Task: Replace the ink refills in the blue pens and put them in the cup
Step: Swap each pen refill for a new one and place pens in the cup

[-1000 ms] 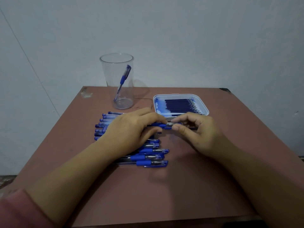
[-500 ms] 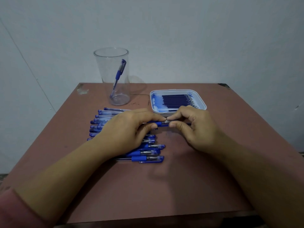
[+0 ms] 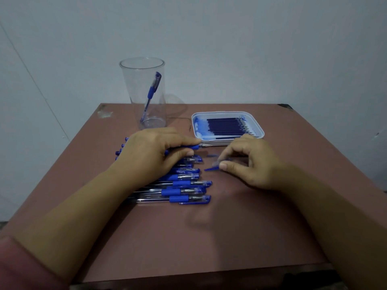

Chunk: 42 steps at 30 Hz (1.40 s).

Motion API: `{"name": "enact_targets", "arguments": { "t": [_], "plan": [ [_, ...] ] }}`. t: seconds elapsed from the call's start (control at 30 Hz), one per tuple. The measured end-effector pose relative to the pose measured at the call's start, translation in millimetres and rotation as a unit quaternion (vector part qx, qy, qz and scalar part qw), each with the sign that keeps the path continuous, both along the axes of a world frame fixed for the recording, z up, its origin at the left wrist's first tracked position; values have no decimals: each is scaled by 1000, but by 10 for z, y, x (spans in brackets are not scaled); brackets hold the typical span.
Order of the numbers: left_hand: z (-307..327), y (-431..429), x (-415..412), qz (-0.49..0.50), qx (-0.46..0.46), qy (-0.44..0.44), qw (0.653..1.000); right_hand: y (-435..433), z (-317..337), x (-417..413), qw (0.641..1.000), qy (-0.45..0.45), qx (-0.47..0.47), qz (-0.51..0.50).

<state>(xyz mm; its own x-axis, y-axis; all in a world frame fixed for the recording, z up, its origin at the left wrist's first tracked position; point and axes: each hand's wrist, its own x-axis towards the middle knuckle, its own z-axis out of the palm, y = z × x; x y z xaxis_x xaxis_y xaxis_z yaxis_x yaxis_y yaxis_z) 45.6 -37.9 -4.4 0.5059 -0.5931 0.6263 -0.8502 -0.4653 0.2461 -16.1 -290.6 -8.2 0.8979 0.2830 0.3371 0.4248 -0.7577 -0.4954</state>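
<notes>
My left hand (image 3: 155, 152) grips a blue pen (image 3: 198, 146) whose bare metal tip points right, above a row of several capped blue pens (image 3: 184, 190) lying on the table. My right hand (image 3: 249, 162) pinches the pulled-off pen cap (image 3: 213, 167), clear with a blue clip, a short way right of the pen tip. A tall clear cup (image 3: 144, 95) stands at the back left with one blue pen (image 3: 152, 93) leaning inside. A white tray (image 3: 258, 131) behind my right hand holds several dark blue ink refills (image 3: 226, 126).
The brown table (image 3: 209, 237) stands against a pale wall. Its left rear corner has a scuffed patch (image 3: 104, 113). A pink sleeve (image 3: 18, 266) covers my left forearm at the lower left.
The two hands were together on one pen; now the right hand has drawn the cap off and moved right and nearer, leaving the tip bare in the left hand.
</notes>
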Motion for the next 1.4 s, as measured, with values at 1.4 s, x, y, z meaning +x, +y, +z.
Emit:
{"name": "enact_targets", "arguments": {
  "t": [1.4],
  "plan": [
    [-35, -24, 4, -40, -32, -6, 999, 285, 31, -1, 985, -167, 33, 1]
  ]
}}
